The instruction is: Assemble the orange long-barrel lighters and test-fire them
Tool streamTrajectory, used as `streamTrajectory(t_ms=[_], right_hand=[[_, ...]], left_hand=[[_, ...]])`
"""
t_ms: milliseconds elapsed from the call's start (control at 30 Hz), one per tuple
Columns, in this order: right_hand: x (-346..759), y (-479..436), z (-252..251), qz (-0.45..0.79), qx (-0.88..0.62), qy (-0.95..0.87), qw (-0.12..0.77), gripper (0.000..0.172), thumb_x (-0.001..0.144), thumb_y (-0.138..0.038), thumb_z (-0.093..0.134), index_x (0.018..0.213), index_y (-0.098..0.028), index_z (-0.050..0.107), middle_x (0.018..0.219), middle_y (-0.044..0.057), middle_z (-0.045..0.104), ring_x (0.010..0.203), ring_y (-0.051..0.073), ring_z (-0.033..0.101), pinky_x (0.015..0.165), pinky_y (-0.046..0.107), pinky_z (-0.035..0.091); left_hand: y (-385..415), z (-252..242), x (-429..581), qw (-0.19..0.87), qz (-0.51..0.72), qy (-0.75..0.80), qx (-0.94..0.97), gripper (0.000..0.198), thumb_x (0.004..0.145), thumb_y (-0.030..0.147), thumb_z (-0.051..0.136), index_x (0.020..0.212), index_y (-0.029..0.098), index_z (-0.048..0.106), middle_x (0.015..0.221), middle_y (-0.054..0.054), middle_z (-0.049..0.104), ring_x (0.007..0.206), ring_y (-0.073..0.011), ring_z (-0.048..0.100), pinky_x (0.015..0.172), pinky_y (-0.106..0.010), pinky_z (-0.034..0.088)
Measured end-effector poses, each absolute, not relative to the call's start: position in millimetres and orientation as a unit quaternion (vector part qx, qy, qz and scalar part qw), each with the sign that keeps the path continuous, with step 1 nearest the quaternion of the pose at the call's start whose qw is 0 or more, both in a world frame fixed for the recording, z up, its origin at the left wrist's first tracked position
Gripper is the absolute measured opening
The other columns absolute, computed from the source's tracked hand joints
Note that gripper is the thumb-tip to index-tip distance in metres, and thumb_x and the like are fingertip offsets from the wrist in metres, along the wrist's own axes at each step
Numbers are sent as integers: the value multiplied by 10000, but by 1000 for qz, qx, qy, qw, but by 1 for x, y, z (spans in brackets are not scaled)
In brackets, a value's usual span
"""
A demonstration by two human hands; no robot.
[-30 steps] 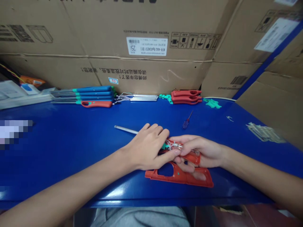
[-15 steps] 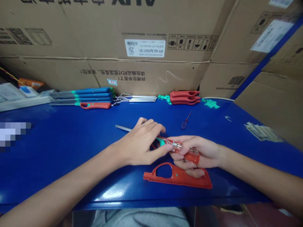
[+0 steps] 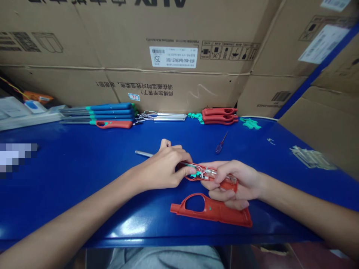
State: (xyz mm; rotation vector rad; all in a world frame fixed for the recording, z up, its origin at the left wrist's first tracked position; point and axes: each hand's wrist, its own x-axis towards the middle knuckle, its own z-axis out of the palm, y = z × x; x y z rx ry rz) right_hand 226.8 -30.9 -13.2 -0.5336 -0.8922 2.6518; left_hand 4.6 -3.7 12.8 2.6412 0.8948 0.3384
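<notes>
My left hand (image 3: 165, 168) is curled around the front of a red lighter half-shell (image 3: 209, 176), with its fingertips pinched at the green trigger and white wires. A metal tube (image 3: 143, 153) sticks out from under this hand to the left. My right hand (image 3: 238, 181) grips the rear of the same shell from the right. A second red half-shell (image 3: 213, 211) lies flat on the blue table (image 3: 84, 168) just in front of both hands.
Along the back lie finished blue and red long lighters (image 3: 106, 114), bare metal tubes with wires (image 3: 165, 116), stacked red shells (image 3: 220, 115) and green parts (image 3: 251, 123). A small screwdriver (image 3: 221, 144) lies behind the hands. Cardboard boxes (image 3: 174, 48) wall the back and right.
My left hand has gone from lying flat over the shell to a curled pinch at its front. The loose shell on the table has not moved.
</notes>
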Motion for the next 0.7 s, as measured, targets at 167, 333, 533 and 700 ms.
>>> streamTrajectory(t_ms=[167,333,533,700], right_hand=[[227,-30,-15,924,-192,-299,140,222,789,-146,426,1004,-195,449,645,-55,405,406,66,286,243,152,406],[226,-32,-13,921,-203,-303,134,83,816,-169,440,894,-198,449,599,-61,412,383,56,271,247,127,392],[226,-33,-11,916,-225,-303,137,146,763,-146,510,888,-199,457,621,-66,378,395,44,227,224,101,333],[225,-33,-4,924,-223,-278,138,363,734,-77,481,1067,-220,463,663,-70,349,411,40,197,251,66,284]], left_hand=[[-6,13,6,120,124,312,934,248,934,358,514,884,177,677,842,-38,688,858,-213,538,759,-381,231],[-9,12,7,87,120,314,938,253,937,310,475,858,172,671,856,-64,667,881,-227,509,746,-389,238],[-10,12,8,97,116,313,938,260,939,302,457,854,174,667,837,-62,665,869,-226,506,752,-402,243],[-10,15,9,94,115,321,935,244,928,284,479,852,166,678,830,-54,672,861,-224,514,752,-407,229]])
